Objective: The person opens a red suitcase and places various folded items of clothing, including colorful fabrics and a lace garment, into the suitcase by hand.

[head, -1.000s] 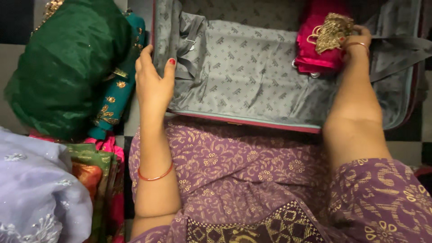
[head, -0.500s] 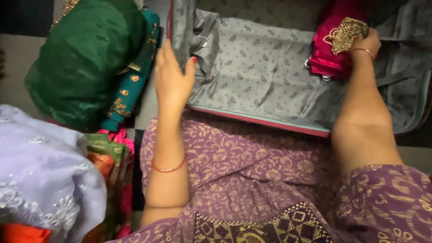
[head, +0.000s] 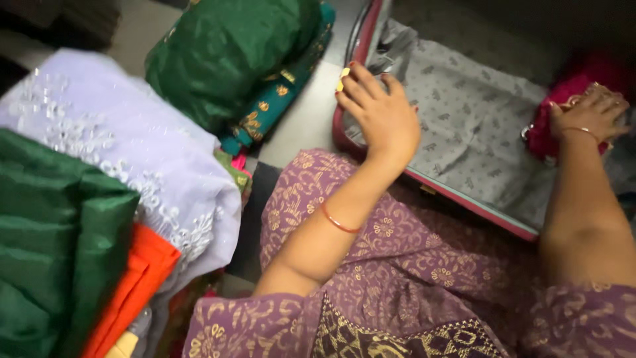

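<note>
Right hand (head: 589,111) lies flat, fingers spread, pressing pink folded cloth (head: 560,113) at suitcase (head: 464,126) right edge. Left hand (head: 381,113), fingers open, rests on suitcase left rim. Cloth likely soft, light, slippery; embroidered trim may snag. Grip the folded edge.

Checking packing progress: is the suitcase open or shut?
Open: the suitcase shows its grey patterned lining, with pink folded cloth inside under the right hand.

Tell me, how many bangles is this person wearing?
2 show. An orange-red bangle sits on the forearm of the left hand, over the suitcase edge. A thin gold bangle circles the wrist of the right hand, on the pink garment. Others may be hidden.
</note>
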